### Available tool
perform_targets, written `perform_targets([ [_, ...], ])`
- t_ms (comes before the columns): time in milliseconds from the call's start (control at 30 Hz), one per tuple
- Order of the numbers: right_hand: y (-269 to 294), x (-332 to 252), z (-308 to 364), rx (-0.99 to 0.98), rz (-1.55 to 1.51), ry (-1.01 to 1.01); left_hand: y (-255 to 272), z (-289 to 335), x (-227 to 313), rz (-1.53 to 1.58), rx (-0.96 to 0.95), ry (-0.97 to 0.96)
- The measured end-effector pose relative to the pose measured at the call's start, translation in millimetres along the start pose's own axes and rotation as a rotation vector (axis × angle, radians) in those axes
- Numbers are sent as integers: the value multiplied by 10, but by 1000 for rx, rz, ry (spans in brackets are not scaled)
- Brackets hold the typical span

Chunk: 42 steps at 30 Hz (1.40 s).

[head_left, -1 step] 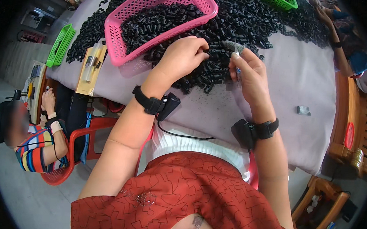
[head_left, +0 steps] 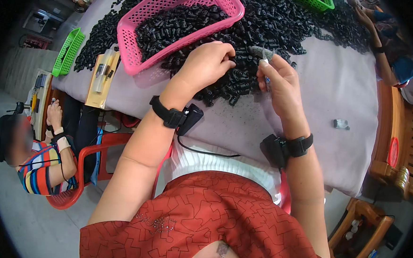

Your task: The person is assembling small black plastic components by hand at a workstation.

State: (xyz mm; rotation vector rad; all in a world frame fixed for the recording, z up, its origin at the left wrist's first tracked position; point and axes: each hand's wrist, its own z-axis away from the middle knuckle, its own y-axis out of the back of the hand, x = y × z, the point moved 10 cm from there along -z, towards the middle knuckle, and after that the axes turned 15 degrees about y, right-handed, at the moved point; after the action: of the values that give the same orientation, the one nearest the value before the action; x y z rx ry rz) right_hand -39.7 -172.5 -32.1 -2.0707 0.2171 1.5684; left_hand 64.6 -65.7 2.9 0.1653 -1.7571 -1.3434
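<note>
Small black cylindrical plastic-looking pieces (head_left: 229, 88) lie heaped on the grey cloth-covered bench (head_left: 334, 85). My right hand (head_left: 283, 81) grips one slim white-and-blue stick (head_left: 267, 80); my left hand (head_left: 207, 65) is curled, but its content I cannot tell.

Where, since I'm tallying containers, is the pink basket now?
In the head view, the pink basket sits left of centre near the top, among black parts, just beyond the left hand.

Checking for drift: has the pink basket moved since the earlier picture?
No: the pink basket shows no visible shift in any direction against the green basket at left.
</note>
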Motion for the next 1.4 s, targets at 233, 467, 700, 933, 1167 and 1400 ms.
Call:
perform_targets([
  [233, -10, -53, -11, -14, 80, 22, -136, -67, 120, -117, -19, -71],
  [467, 19, -52, -14, -10, 78, 21, -71, -38, 79, 119, -89, -23],
  [700, 13, -18, -2, -1, 80, 13, -100, 5, 118, -21, -80, -62],
  [933, -15, -62, 2, -12, 66, 4, -162, -37, 157, -107, -93, -100],
  [1167, -17, -58, -6, -11, 59, 9, -192, -10, 237, -228, -32, -234],
  [1400, -7, -58, -2, -22, 61, 6, -199, -63, 192, -139, -110, -212],
])
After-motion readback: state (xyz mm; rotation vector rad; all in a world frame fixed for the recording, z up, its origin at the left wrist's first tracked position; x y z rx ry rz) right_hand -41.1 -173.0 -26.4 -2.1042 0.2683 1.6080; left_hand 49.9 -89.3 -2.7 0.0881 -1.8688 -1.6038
